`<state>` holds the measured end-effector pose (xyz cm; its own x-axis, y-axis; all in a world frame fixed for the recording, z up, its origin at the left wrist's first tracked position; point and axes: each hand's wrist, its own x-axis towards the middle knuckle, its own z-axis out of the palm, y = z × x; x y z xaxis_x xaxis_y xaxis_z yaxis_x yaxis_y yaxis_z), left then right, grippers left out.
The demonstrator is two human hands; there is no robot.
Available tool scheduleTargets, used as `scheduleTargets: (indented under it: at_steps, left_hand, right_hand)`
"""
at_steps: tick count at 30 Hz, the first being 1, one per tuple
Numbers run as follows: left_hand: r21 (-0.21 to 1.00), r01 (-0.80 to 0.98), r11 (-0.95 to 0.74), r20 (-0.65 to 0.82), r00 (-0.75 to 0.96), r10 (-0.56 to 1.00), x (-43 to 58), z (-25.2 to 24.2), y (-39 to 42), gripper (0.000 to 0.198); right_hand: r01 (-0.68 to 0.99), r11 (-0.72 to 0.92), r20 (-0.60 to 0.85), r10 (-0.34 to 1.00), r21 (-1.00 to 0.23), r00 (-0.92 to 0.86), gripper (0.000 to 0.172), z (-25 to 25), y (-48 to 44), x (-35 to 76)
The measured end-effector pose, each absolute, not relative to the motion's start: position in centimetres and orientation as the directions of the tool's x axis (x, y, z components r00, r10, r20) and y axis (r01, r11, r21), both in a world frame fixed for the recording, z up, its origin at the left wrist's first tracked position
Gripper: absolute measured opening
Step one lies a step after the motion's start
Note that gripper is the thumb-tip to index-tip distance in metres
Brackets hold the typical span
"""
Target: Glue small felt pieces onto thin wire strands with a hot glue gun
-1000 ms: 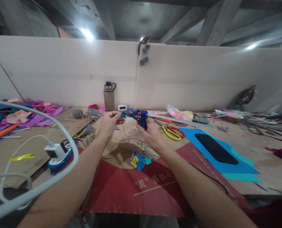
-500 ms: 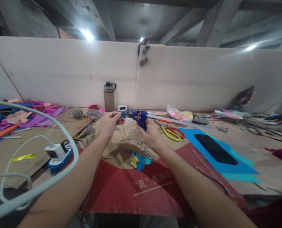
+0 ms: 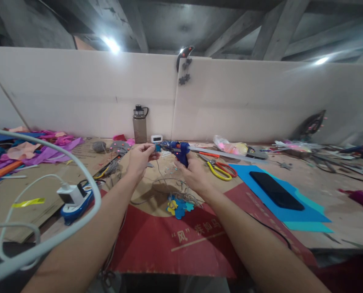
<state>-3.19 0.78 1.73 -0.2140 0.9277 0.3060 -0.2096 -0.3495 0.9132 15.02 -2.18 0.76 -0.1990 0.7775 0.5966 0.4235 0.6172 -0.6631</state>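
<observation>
My right hand (image 3: 192,170) is wrapped round the handle of a blue hot glue gun (image 3: 180,151), whose nozzle points left. A long clear glue stick (image 3: 224,154) sticks out of its back. Between the fingertips of my left hand (image 3: 141,158) is a small blue piece (image 3: 158,148), close by the nozzle; whether they touch I cannot tell. A thin cord (image 3: 159,167) hangs below it toward a tangle of grey string (image 3: 181,187). Blue and yellow flower cutouts (image 3: 180,208) lie by the string on the red and tan board (image 3: 145,248).
Yellow-and-red-handled pliers (image 3: 221,170) lie right of my hand. Farther right, a black phone (image 3: 276,190) rests on blue sheets (image 3: 314,217). A bottle (image 3: 139,124) stands behind. At left are a power strip (image 3: 77,203), a thick white tube (image 3: 97,203) and coloured scraps (image 3: 47,148).
The glue gun's nozzle and the blue piece stay close together, with both hands nearly still. The whole view has shifted very slightly.
</observation>
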Motion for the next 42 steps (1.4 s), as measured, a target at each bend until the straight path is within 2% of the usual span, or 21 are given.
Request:
scheduleTargets:
  at_steps: [4,6,9,12,14,17,22,25,26,27,29,31,33,34,36,39,42]
  left_hand:
    - [0.915,-0.206,-0.347,0.301,-0.222,0.927,-3.1,1.7,0.7,0.028]
    - [0.916,-0.203,-0.345,0.302,-0.217,0.928,-3.1,1.7,0.7,0.028]
    - [0.92,-0.194,-0.342,0.302,-0.205,0.931,-3.0,1.6,0.7,0.027]
    - [0.923,-0.191,-0.334,0.299,-0.19,0.935,-2.8,1.5,0.6,0.026]
    - [0.926,-0.188,-0.327,0.296,-0.174,0.939,-2.7,1.5,0.5,0.026]
    - [0.933,-0.176,-0.315,0.293,-0.139,0.946,-2.5,1.5,0.4,0.025]
    - [0.938,-0.057,-0.343,0.333,-0.136,0.933,-2.4,1.5,0.3,0.028]
    - [0.897,0.177,-0.406,0.437,-0.207,0.875,-2.4,1.7,0.0,0.026]
    - [0.868,0.264,-0.422,0.48,-0.221,0.849,-2.3,1.8,-0.1,0.024]
    - [0.836,0.34,-0.431,0.517,-0.226,0.825,-2.2,1.9,-0.3,0.022]
    - [0.779,0.45,-0.437,0.571,-0.22,0.791,-2.0,2.0,-0.7,0.02]
    - [0.738,0.518,-0.433,0.6,-0.209,0.772,-1.7,2.1,-1.0,0.018]
    - [0.717,0.557,-0.418,0.611,-0.214,0.763,-1.6,2.0,-1.1,0.016]
    - [0.72,0.554,-0.418,0.609,-0.216,0.763,-1.5,1.9,-1.1,0.016]
    - [0.77,0.474,-0.426,0.574,-0.225,0.787,-1.4,1.7,-0.9,0.017]
    - [0.885,0.2,-0.421,0.457,-0.198,0.867,-1.1,1.3,-0.6,0.024]
    - [0.935,-0.102,-0.34,0.325,-0.138,0.936,-0.7,1.0,-0.3,0.028]
  right_hand:
    - [0.393,0.627,0.617,0.768,-0.673,-0.17,0.022,1.1,-2.3,15.1]
    - [0.357,0.594,0.595,0.795,-0.721,-0.122,0.023,1.1,-2.0,15.1]
    - [0.183,0.484,0.483,0.874,-0.855,-0.055,0.027,0.6,-0.9,15.1]
    - [0.012,0.321,0.319,0.944,-0.947,-0.08,0.023,-0.4,0.8,15.2]
    - [0.093,0.225,0.216,0.971,-0.97,-0.105,0.016,-1.4,2.1,15.3]
    - [0.328,0.209,0.185,0.977,-0.921,-0.104,0.011,-2.6,3.6,15.9]
    - [0.501,0.288,0.336,0.942,-0.816,0.006,0.031,-2.5,3.7,17.1]
    - [0.63,0.369,0.505,0.862,-0.683,0.043,0.024,-1.3,2.4,16.5]
    - [0.626,0.402,0.531,0.847,-0.668,0.023,0.019,-0.9,1.9,15.8]
    - [0.573,0.43,0.522,0.853,-0.698,-0.004,0.015,-0.5,1.5,15.0]
    - [0.336,0.429,0.439,0.897,-0.839,-0.049,0.017,-0.1,0.7,13.2]
    - [0.027,0.332,0.328,0.94,-0.943,-0.095,0.026,-0.2,0.1,11.5]
    - [-0.223,0.2,0.24,0.956,-0.954,-0.171,0.036,-0.4,-0.2,10.4]
    - [-0.296,0.154,0.218,0.955,-0.943,-0.199,0.039,-0.5,-0.2,10.2]
    - [-0.329,0.149,0.22,0.957,-0.933,-0.19,0.039,-0.6,-0.2,10.2]
    - [-0.154,0.327,0.34,0.937,-0.932,-0.073,0.026,-0.5,0.1,11.0]
    - [0.07,0.473,0.474,0.88,-0.878,0.008,0.011,-0.2,0.2,11.7]
